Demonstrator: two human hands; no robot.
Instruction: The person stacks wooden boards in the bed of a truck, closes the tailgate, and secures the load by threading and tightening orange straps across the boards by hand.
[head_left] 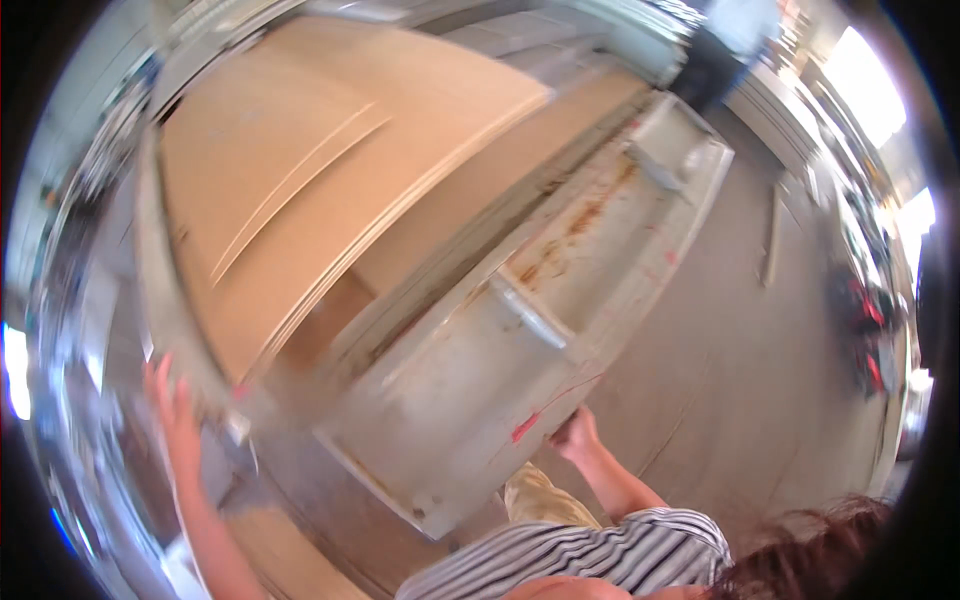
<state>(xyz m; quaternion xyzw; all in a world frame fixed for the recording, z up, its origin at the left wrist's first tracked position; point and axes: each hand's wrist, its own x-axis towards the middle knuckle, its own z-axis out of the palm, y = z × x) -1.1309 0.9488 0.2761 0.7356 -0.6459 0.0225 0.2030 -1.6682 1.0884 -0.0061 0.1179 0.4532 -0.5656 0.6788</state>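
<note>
A large grey metal panel with raised ribs, rust stains and red marks lies slanted in front of me. My right hand is at its lower right edge, with the fingers curled under it and partly hidden. My left hand is raised at the left, fingers spread, holding nothing. It is beside the near left corner of a metal frame; whether it touches that frame I cannot tell. Brown flat boards lie stacked inside the frame, beyond the panel.
A person stands at the far right. A long thin strip lies on the grey floor. Red and black items are at the right edge. A brown board lies low at the left.
</note>
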